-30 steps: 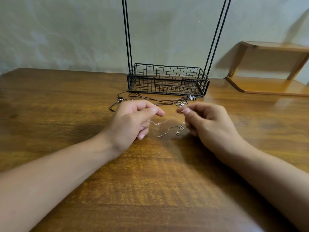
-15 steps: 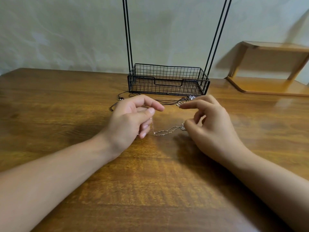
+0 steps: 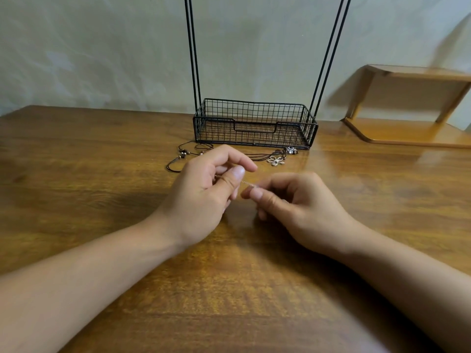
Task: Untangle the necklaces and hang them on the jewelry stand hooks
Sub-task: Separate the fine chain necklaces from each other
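Note:
A thin silver chain necklace (image 3: 248, 184) stretches in a short span between my two hands above the wooden table (image 3: 102, 200). My left hand (image 3: 204, 194) pinches one end between thumb and fingers. My right hand (image 3: 298, 207) pinches the other end with thumb and forefinger; most of the chain is hidden inside the hands. Behind them lie black cord necklaces (image 3: 188, 154) with small beads and a silver flower pendant (image 3: 276, 160). The black wire jewelry stand (image 3: 254, 123) has a basket base and thin uprights (image 3: 192, 59); its hooks are out of frame.
A light wooden shelf riser (image 3: 407, 108) stands at the back right against the wall. The cord necklaces lie just in front of the basket.
My hands have come closer together and the chain, which hung in a loop on the table, is now drawn up short between my fingertips. My right hand moved nearer and lower.

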